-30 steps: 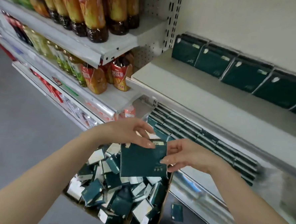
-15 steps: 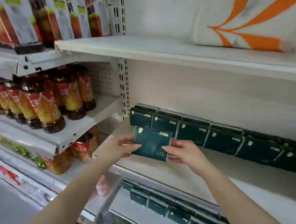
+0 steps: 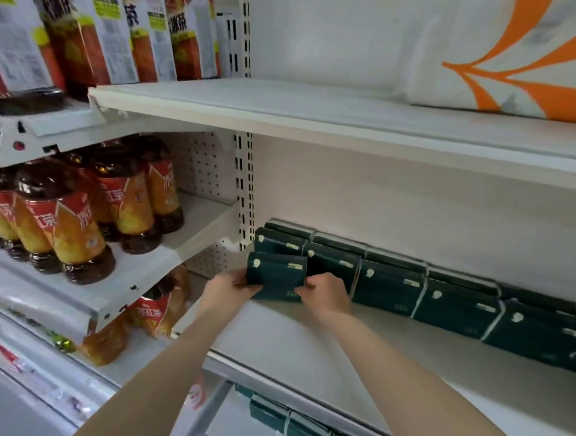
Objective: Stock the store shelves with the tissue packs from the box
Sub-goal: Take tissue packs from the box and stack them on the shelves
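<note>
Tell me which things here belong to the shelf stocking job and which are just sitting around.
Part of the job:
tissue pack, held in the left hand and right hand
row of tissue packs
shelf

Just sitting around:
tea bottles
orange and white package

You are looking at a dark teal tissue pack (image 3: 276,274) bearing small white marks, matching the dark teal row of packs (image 3: 456,305) behind it. The shelf (image 3: 271,351) is showing plain white. Bottles (image 3: 60,231) are glowing amber under red-and-orange labels. A white package (image 3: 525,64) above is carrying orange stripes.
</note>
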The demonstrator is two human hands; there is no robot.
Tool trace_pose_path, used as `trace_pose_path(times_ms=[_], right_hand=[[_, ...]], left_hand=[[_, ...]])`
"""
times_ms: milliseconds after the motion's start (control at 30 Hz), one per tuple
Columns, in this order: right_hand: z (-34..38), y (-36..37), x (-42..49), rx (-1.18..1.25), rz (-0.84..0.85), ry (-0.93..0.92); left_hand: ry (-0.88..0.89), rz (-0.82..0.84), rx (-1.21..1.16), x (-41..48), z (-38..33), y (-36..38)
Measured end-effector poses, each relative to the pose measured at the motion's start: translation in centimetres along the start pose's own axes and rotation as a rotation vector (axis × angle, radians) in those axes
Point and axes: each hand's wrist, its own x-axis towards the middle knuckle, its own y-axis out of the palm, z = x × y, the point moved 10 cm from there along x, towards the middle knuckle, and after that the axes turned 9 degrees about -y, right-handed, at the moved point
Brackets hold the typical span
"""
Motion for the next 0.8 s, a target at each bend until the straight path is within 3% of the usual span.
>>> trace_pose_path(times_ms=[167, 400, 800], right_hand=[[0.8, 0.3, 0.8, 0.003, -0.029, -0.011], [1.9, 0.0, 1.9, -0.253, -0.055, -0.066], [2.0, 0.5, 2.7, -0.351, -0.04, -0.079]], left_hand=[[-0.028, 0.038, -0.034, 2.3, 0.2, 0.8], [-0.038, -0.021, 0.13, 5.6, 1.2, 1.4], [-0.091, -0.009, 0.238, 7.0, 1.8, 2.0]])
